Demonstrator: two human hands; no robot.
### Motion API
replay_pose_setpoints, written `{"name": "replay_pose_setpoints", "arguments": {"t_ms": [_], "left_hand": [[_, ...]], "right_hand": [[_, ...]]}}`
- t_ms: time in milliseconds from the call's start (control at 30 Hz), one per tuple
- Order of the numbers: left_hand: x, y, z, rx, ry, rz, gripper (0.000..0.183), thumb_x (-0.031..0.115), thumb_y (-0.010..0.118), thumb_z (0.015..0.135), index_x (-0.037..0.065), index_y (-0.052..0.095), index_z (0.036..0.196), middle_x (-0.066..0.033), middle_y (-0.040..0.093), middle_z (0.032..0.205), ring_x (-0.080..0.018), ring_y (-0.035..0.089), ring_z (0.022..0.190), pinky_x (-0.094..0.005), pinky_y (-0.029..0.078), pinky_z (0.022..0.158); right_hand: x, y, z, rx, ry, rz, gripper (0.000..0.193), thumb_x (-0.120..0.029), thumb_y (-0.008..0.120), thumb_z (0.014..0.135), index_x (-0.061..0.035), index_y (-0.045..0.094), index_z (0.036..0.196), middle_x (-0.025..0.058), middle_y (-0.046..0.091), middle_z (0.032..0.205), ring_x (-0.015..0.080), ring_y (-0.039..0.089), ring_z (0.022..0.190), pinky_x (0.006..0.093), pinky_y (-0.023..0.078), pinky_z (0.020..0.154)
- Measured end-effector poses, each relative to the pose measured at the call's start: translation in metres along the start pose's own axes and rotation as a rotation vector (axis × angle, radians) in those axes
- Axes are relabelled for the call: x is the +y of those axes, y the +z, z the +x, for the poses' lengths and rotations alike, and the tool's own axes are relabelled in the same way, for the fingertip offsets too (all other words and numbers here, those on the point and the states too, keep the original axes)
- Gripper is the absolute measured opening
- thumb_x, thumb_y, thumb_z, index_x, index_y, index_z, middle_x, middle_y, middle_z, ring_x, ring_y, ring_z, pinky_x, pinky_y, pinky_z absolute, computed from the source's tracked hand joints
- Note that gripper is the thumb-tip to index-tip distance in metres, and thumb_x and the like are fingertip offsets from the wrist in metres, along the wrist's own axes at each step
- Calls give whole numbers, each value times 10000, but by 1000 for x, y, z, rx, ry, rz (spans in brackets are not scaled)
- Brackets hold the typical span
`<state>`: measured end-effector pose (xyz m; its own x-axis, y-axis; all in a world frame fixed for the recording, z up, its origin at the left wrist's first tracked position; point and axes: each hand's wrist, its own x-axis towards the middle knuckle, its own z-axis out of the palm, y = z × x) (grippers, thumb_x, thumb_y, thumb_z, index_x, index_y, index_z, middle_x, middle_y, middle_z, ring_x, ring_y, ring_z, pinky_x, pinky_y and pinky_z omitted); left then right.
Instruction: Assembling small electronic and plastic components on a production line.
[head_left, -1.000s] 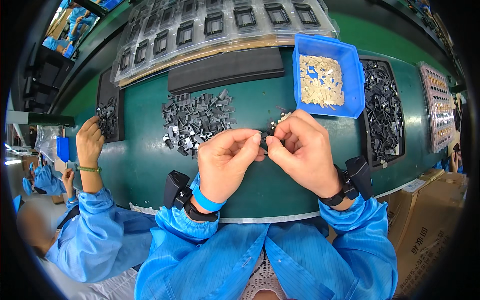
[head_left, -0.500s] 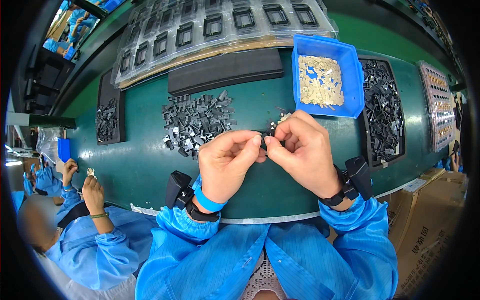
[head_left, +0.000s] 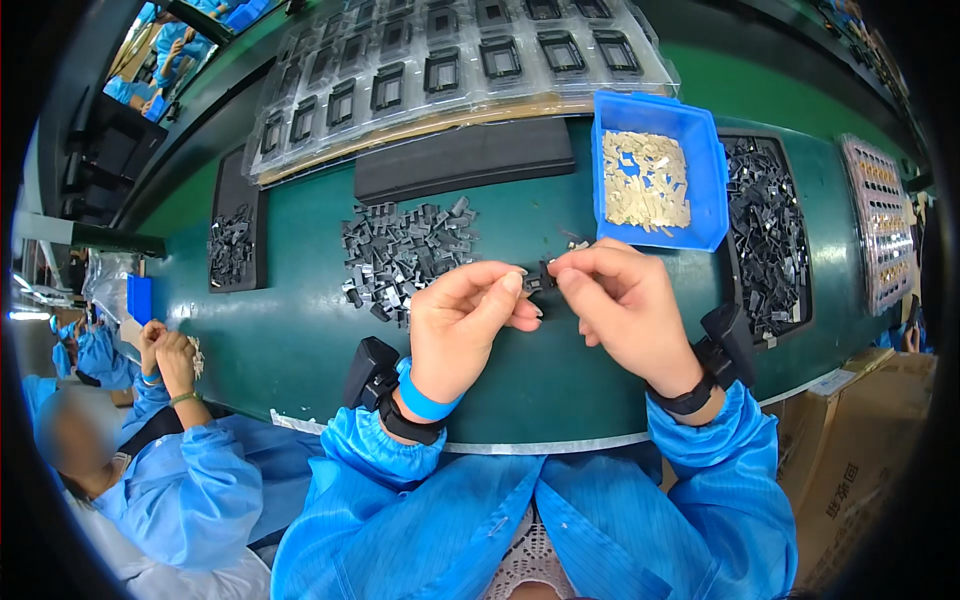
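Observation:
Between my hands is a small black plastic part point(head_left: 537, 283), pinched at its left end by the thumb and fingers of my left hand point(head_left: 462, 325). From the other side, the thumb and forefinger of my right hand point(head_left: 628, 312) close on its upper right end; its exact shape is too small to tell. Just beyond my fingertips lie a few pale and dark bits point(head_left: 577, 245). To the left of my left hand spreads a loose pile of small black plastic parts point(head_left: 405, 250). A blue bin point(head_left: 712, 190) holding thin cream-coloured strips point(head_left: 645, 185) stands beyond my right hand.
Black trays of small dark parts stand right point(head_left: 768, 240) and left point(head_left: 232, 245). A black foam block point(head_left: 465, 165) lies before stacked clear trays point(head_left: 415, 90) of black frames. Another clear tray point(head_left: 880, 225) stands far right. A co-worker point(head_left: 180, 480) sits at left; cardboard boxes point(head_left: 850, 450) stand at right.
My hands have drawn slightly apart, the right one shifting right, and more of the black part shows between them. The whole view has shifted a little. The co-worker's hands have come together.

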<state>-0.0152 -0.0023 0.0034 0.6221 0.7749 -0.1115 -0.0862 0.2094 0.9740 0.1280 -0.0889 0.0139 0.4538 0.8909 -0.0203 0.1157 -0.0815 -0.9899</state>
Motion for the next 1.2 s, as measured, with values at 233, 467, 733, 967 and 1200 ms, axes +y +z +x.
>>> {"name": "replay_pose_setpoints", "arguments": {"t_ms": [233,467,733,967,1200], "left_hand": [[2,0,0,-21,-30,-21,130,55,534,877,-46,589,938,-102,615,750,-151,614,637,-261,536,576],[1,-2,1,-114,-96,-65,127,54,519,886,-32,585,952,-89,610,738,-141,602,622,-250,526,565],[-4,-11,3,-283,-211,-321,187,150,531,903,9,566,1021,-63,612,819,-127,592,693,-247,506,635],[-1,-8,4,-248,-275,-382,125,141,516,909,41,559,971,-43,587,767,-93,541,619,-210,442,546],[-4,-8,2,-304,-326,-486,161,154,520,910,28,579,991,-35,599,810,-93,551,656,-214,470,592]], "right_hand": [[-3,2,-1,-119,178,288,208,-136,628,807,57,614,884,17,534,679,69,538,497,182,415,421],[0,0,1,-201,247,364,168,-167,631,824,-12,583,782,7,582,633,42,515,480,172,399,419],[-2,-5,1,-322,302,510,180,-196,597,859,-23,586,812,-4,569,633,41,511,497,175,408,425],[-6,-6,-3,-290,248,478,175,-169,545,882,-5,586,837,9,548,681,47,518,510,186,419,437],[-1,2,-4,-202,125,374,151,-140,607,843,2,591,797,11,506,748,49,512,509,190,411,452]]}}
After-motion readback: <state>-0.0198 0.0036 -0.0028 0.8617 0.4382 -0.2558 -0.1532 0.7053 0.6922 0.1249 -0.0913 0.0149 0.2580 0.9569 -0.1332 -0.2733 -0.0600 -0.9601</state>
